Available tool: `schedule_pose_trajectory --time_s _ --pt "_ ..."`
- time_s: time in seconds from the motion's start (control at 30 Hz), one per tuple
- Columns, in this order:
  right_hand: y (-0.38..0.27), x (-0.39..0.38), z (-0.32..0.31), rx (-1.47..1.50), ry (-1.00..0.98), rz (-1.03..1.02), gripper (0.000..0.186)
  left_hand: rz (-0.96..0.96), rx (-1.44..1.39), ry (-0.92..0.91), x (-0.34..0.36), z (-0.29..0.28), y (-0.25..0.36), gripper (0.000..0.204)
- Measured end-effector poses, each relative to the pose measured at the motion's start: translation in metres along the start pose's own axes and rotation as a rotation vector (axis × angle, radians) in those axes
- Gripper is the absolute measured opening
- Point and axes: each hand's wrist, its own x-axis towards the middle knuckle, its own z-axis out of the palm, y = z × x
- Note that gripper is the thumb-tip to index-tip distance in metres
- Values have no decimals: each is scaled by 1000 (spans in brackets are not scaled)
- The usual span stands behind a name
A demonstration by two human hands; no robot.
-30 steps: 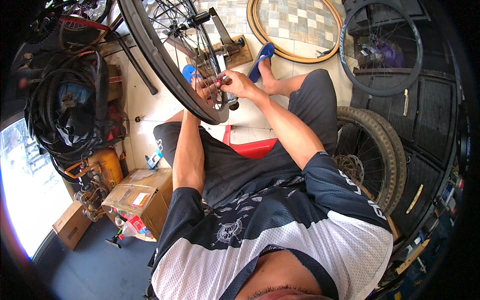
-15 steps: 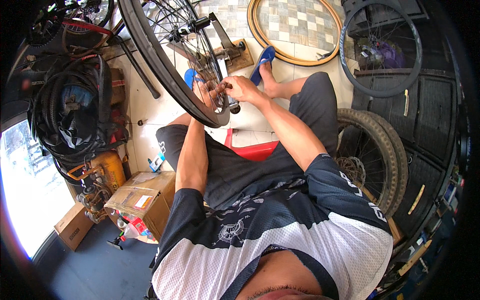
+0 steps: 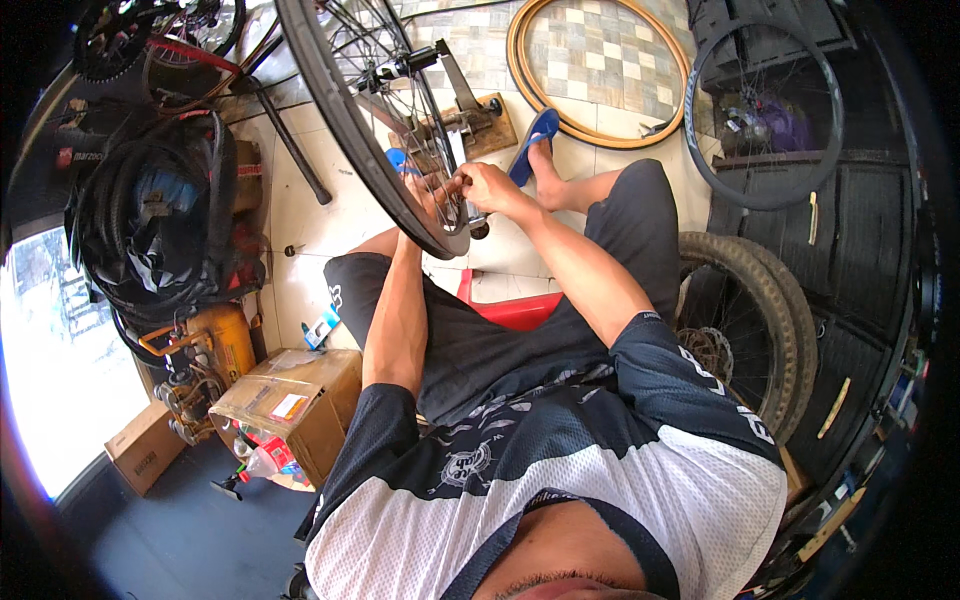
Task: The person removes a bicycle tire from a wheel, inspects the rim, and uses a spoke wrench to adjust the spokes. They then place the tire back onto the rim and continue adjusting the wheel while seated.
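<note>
A black bicycle wheel (image 3: 352, 140) with a deep rim and thin spokes stands upright in front of me, mounted in a metal truing stand (image 3: 460, 82) on a wooden base (image 3: 497, 132). My left hand (image 3: 432, 194) reaches in among the spokes near the lower rim, partly covered by rim and spokes, its fingers bent together. On the wheel's right side, my right hand (image 3: 490, 188) pinches close to the left fingertips. Both hands meet at the spokes, and whatever lies between their fingers is too small and covered to make out.
Tan-walled tires (image 3: 520, 75) lie on the tiled floor ahead. Another wheel (image 3: 695, 130) leans at the right, above knobby-tired wheels (image 3: 795, 310). Left are hanging black tubes (image 3: 95, 220), a yellow compressor (image 3: 230, 338) and a cardboard box (image 3: 265, 385). Something red (image 3: 520, 312) sits between my legs.
The whole view has shifted slightly, so the wheel, stand and floor things appear a little lower and to the right. Both hands stay together at the spokes.
</note>
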Motion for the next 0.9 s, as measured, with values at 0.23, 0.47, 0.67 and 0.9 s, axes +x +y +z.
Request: schedule_pose_trajectory --time_s 0.23,0.47,0.67,0.9 --pt "14 8 -23 56 209 95 25 -302 -211 -42 -26 23 130 37" --pt "26 -1 -45 18 150 171 29 -241 -85 74 -25 31 119 42" --pt "50 -10 -41 -15 158 170 25 -156 10 -29 -18 33 108 53" --pt "58 -19 -45 -55 157 190 24 -90 12 8 -17 40 114 54"
